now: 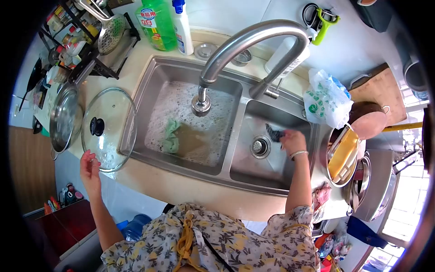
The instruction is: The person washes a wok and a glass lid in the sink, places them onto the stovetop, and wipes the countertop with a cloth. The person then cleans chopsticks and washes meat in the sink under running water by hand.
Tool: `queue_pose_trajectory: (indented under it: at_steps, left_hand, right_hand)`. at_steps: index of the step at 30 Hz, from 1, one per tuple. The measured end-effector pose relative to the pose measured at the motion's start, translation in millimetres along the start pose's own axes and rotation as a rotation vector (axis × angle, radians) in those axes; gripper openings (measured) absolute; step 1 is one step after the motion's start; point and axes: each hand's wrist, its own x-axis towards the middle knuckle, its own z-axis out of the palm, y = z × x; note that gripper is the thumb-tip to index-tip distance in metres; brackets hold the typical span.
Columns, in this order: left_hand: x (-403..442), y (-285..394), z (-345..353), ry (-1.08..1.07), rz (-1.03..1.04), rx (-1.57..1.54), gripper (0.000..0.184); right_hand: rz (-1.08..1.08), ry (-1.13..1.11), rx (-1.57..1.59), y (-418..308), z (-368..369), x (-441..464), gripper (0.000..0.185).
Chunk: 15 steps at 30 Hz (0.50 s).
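Observation:
My right hand (292, 141) is over the smaller right basin (244, 170), its fingers closed on a dark grey, crumpled cloth-like thing (273, 132). Its exact kind is hard to make out. Below and to the left of it is the round drain strainer (260, 146). My left hand (89, 168) is at the counter's front left, fingers apart and holding nothing. It is close to the rim of a glass lid (111, 149) with a black knob. In the larger left basin (140, 109), a pale green cloth (171, 138) lies in soapy, brownish water.
A curved faucet (253, 28) arches over the sink. Behind stand a green detergent bottle (156, 27) and a white bottle (183, 31). A steel pan (63, 120) is left of the lid. At right are a plastic bag (324, 102) and a bowl holding a yellow item (343, 154).

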Motion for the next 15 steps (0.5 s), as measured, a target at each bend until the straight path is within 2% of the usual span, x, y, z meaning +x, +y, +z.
queue_pose_trajectory:
  at_steps: [2,4,6,10,14,15]
  left_hand:
    - [2.5,2.7,1.6,-0.003,0.008,0.017,0.035]
    - [4.9,2.2,0.6,0.021,0.017,0.015,0.036]
    - [4.7,1.6,0.1,0.032,0.012,0.039,0.036]
    - [1.7,-4.3,-6.7,0.025,0.003,0.037,0.038]
    - [-1.3,-11.7,-11.3,0.045,-0.030,0.071,0.039]
    - [-2.9,-12.8,-10.5,0.045,-0.041,0.067,0.039]
  right_hand:
    - [-0.170,0.298,-0.105,-12.1,-17.6,9.0,0.030]
    - [-0.135,0.362,-0.150,-25.4,-23.2,24.8,0.030]
    - [-0.200,0.651,-0.209,-38.1,-16.6,45.0,0.032]
    - [-0.180,0.629,-0.311,-29.6,17.5,91.2,0.035]
    - [-0.237,0.504,-0.264,-17.9,1.4,87.4,0.049]
    - [-0.276,0.412,-0.110,-17.1,-6.3,78.3,0.053]
